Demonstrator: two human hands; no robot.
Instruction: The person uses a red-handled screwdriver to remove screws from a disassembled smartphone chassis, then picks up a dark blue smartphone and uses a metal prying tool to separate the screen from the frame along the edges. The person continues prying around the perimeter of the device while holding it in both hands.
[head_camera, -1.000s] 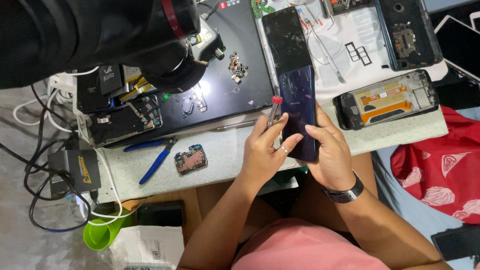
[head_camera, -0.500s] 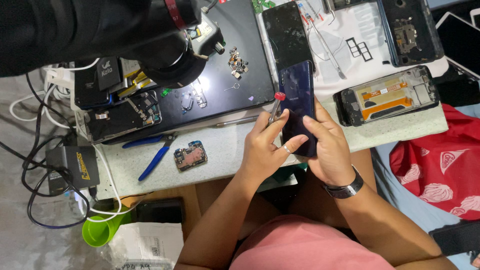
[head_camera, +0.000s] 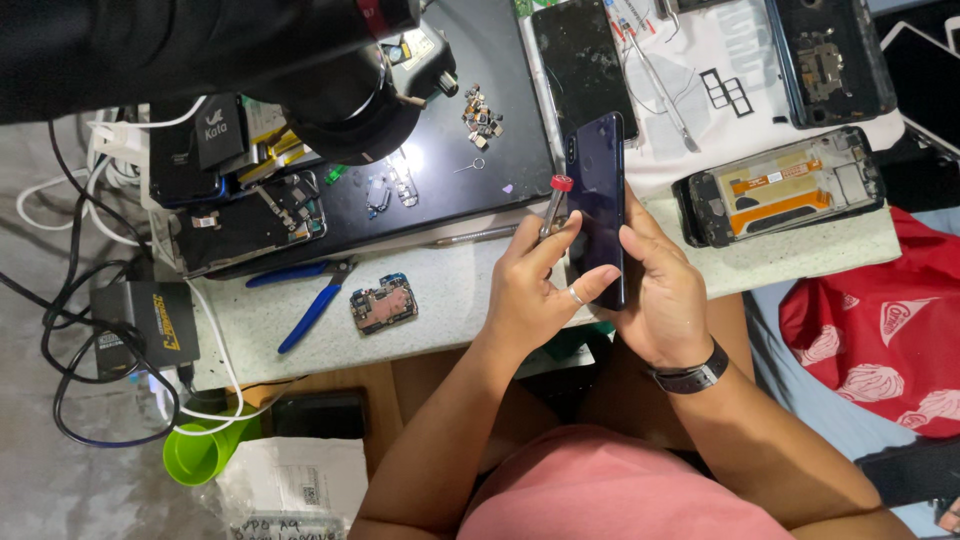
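Note:
A dark blue phone is held upright over the front edge of the pale workbench, its glossy back facing me. My right hand, with a dark watch on the wrist, grips it from the right side and from below. My left hand, with a ring on one finger, pinches a small screwdriver with a red cap against the phone's left edge. One left finger lies across the phone's lower back.
An opened phone frame with orange flex cables lies to the right. A circuit board and blue-handled pliers lie to the left. A black mat holds small parts under a microscope head. Cables and a green cup are lower left.
Both hands stay on the phone. The phone has tipped slightly more upright, and my left fingers have shifted across its lower back.

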